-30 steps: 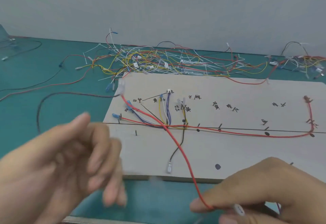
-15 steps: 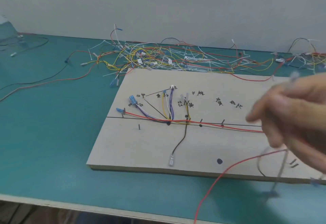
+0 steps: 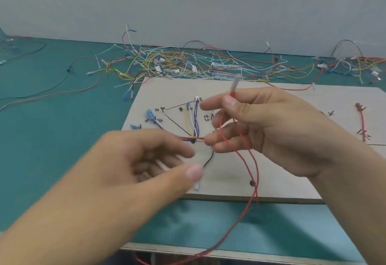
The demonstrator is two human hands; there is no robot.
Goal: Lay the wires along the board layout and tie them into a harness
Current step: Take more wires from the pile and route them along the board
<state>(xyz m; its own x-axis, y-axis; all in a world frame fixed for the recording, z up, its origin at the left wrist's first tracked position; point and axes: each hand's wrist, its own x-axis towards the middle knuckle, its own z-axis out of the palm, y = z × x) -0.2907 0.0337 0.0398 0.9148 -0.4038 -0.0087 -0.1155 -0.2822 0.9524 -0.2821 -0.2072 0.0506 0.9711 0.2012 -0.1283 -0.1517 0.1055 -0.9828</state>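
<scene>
A: What is carrying the board [image 3: 167, 91]?
B: A green desk [image 3: 52, 139] against a grey wall [image 3: 188, 3], with loose wires [image 3: 183, 64] lying tangled behind.
A: The red wire [image 3: 247, 160]?
B: It's hanging in two strands over the board, the right hand [image 3: 271, 127] pinching it near its clear tip. The left hand [image 3: 135, 160] is hovering, fingers apart, gripping nothing.

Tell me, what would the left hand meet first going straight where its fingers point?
Probably the right hand's curled lower fingertips, just ahead; the red wire that hand pinches hangs beyond. Depth is unclear.
</scene>
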